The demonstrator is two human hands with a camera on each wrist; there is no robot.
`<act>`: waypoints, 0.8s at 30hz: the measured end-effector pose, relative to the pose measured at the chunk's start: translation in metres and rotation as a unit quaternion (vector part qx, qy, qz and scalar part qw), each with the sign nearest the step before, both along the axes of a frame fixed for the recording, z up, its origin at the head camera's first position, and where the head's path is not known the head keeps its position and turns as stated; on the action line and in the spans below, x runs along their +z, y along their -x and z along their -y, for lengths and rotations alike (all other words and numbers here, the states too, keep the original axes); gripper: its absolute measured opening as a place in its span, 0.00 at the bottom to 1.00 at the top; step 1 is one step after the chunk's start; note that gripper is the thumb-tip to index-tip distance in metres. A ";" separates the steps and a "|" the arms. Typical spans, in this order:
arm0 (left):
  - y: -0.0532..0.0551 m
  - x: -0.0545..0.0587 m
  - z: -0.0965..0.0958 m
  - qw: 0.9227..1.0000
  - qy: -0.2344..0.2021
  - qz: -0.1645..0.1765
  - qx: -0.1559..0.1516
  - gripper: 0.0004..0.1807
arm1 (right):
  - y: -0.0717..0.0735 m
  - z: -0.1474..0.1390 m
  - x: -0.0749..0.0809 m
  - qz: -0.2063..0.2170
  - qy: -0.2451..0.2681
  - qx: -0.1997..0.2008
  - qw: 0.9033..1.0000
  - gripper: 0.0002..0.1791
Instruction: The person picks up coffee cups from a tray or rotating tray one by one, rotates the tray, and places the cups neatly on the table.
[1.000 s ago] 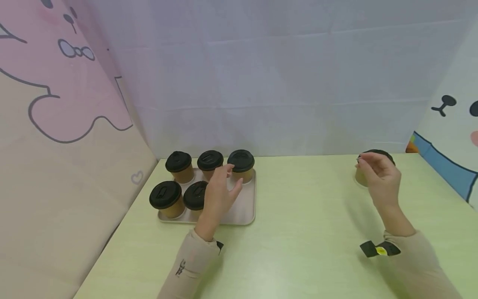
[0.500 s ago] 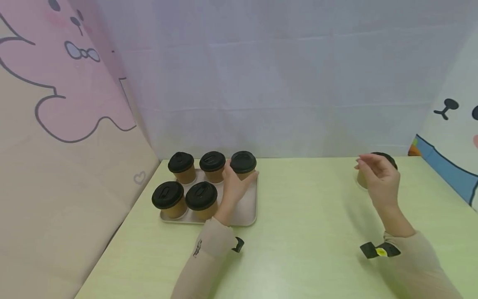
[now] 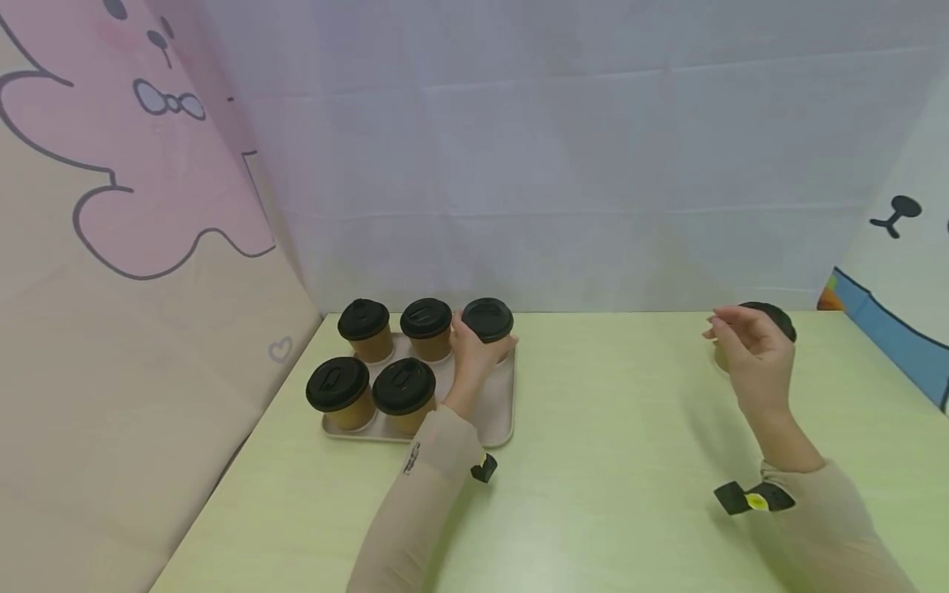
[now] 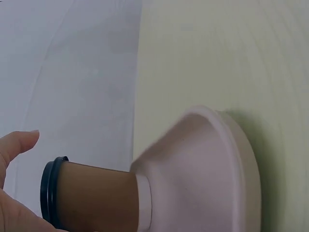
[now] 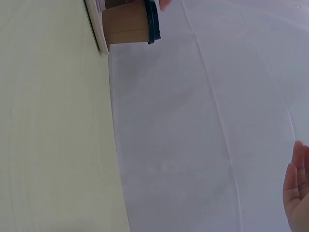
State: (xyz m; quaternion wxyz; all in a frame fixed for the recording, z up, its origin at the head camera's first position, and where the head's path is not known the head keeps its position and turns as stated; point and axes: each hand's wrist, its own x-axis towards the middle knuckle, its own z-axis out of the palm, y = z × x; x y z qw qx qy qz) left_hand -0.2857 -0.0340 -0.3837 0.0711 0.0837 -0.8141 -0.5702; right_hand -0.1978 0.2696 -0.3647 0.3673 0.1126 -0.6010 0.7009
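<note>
My left hand (image 3: pixel 473 356) reaches over the tray (image 3: pixel 498 424) to the back-right paper cup (image 3: pixel 489 319), which wears a black lid. In the left wrist view its thumb and fingers are spread around the lid side of that brown cup (image 4: pixel 99 195), with a gap between the upper digit and the lid. At the right of the table my right hand (image 3: pixel 762 356) is raised, fingers loosely bent and holding nothing. Behind it stands another black-lidded cup (image 3: pixel 777 316), mostly hidden by the hand.
Two more lidded cups (image 3: pixel 365 321) (image 3: pixel 426 319) share the tray's back row, and two others (image 3: pixel 339 387) (image 3: pixel 404 389) stand in front. A pale curtain (image 3: pixel 593 189) hangs behind the table (image 3: pixel 608 461). Printed cloth (image 3: pixel 170 247) lines the left side.
The left hand has moved right and away from me, from above the tray's middle to the back-right cup. My right hand has stayed nearly still. The view has shifted slightly.
</note>
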 end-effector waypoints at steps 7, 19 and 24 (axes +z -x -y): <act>0.008 -0.008 -0.001 1.000 -0.010 0.003 0.010 0.57 | 0.000 0.000 -0.001 0.006 0.008 -0.015 1.000 0.07; 0.022 -0.020 -0.001 0.999 -0.025 -0.001 0.036 0.56 | -0.001 -0.001 -0.003 0.031 0.024 -0.038 0.999 0.05; 0.026 -0.026 -0.001 0.999 -0.013 -0.011 0.039 0.56 | -0.002 -0.002 -0.004 0.044 0.024 -0.043 0.998 0.05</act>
